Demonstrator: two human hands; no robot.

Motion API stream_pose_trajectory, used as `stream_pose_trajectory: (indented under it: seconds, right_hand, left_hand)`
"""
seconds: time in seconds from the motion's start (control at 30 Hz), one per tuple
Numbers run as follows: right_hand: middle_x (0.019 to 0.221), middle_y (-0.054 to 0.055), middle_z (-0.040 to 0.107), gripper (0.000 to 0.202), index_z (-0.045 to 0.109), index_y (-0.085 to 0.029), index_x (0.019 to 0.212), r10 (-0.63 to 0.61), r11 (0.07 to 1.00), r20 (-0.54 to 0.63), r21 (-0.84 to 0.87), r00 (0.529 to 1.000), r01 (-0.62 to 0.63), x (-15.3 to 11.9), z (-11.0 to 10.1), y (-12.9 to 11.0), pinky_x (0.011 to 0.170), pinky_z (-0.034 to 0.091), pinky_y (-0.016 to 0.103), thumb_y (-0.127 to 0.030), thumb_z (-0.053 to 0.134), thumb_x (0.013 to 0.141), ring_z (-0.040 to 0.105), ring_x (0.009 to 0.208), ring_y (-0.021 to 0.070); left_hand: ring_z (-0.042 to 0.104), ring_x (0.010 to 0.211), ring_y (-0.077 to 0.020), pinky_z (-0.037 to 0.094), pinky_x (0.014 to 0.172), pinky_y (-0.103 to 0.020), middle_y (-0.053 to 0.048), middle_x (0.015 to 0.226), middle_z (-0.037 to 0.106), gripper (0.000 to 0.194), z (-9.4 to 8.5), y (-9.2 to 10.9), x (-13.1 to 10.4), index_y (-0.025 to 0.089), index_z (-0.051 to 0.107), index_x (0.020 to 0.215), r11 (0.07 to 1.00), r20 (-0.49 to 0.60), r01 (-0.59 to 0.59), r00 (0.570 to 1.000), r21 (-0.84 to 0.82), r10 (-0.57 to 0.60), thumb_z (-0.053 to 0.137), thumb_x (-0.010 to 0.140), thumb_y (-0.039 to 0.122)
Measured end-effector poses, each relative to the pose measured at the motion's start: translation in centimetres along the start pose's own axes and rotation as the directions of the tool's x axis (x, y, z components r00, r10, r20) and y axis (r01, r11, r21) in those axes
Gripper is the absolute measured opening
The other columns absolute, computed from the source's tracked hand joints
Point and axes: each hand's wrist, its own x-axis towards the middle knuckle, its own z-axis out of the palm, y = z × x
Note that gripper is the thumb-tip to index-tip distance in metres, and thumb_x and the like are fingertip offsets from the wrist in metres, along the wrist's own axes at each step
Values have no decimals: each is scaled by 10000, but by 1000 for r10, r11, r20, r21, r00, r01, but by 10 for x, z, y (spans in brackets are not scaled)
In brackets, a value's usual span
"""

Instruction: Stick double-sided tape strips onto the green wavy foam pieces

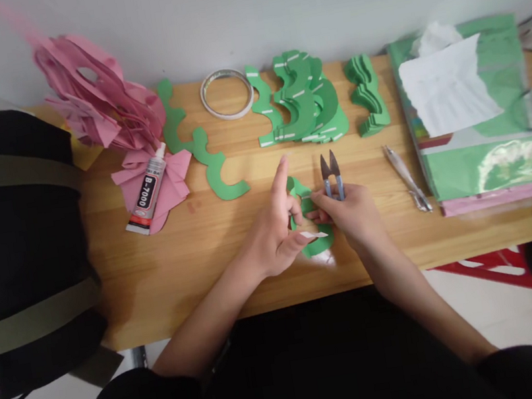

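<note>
My left hand (280, 227) is over the left side of a wavy green paper piece (321, 244), its index finger stretched forward. A small white strip (313, 235) sits at the tip of its thumb. My right hand (350, 210) is closed around small thread snips (332, 176), whose dark blades point away from me, slightly apart. Its fingertips also touch the right edge of the green piece. Behind the hands lie a pile of green wavy pieces with white strips (303, 97) and a roll of tape (227, 94).
Pink folded paper (101, 97) and a glue tube (147, 190) lie at the left, beside a black bag (17, 243). Stacked green cutouts (367, 94), a pen-like tool (407, 178) and green packets (485, 160) with a crumpled white sheet (449, 89) are at the right.
</note>
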Motion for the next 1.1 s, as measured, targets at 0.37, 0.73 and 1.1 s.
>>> stream_pose_trajectory:
  seconds: [0.37, 0.73, 1.1]
  right_hand:
    - [423, -11, 598, 174, 591, -192, 565, 7, 994, -70, -110, 997, -14, 0, 6, -3, 432, 500, 239, -231, 720, 676, 693, 498, 198]
    - [380, -41, 558, 226, 554, -208, 581, -31, 990, -80, -142, 996, 19, 2, 9, -4, 415, 510, 264, -212, 742, 706, 637, 403, 178]
    - [492, -42, 593, 262, 510, -219, 649, -95, 935, -90, -349, 991, 58, 4, 6, -10, 396, 472, 275, -184, 768, 686, 621, 377, 175]
  left_hand:
    - [437, 566, -150, 404, 547, -323, -7, 768, 521, 1015, 0, -2, -1, 190, -73, 1564, 999, 8, -9, 1000, -34, 10, 235, 840, 830]
    - [434, 567, -152, 388, 544, -316, -9, 755, 530, 1003, -2, -4, -1, 187, -72, 1564, 999, -4, -39, 999, 1, 39, 229, 849, 823]
    - [447, 574, -141, 396, 569, -307, 11, 739, 519, 970, -1, -12, -2, 184, -36, 1571, 995, -51, -96, 994, -4, 96, 257, 873, 791]
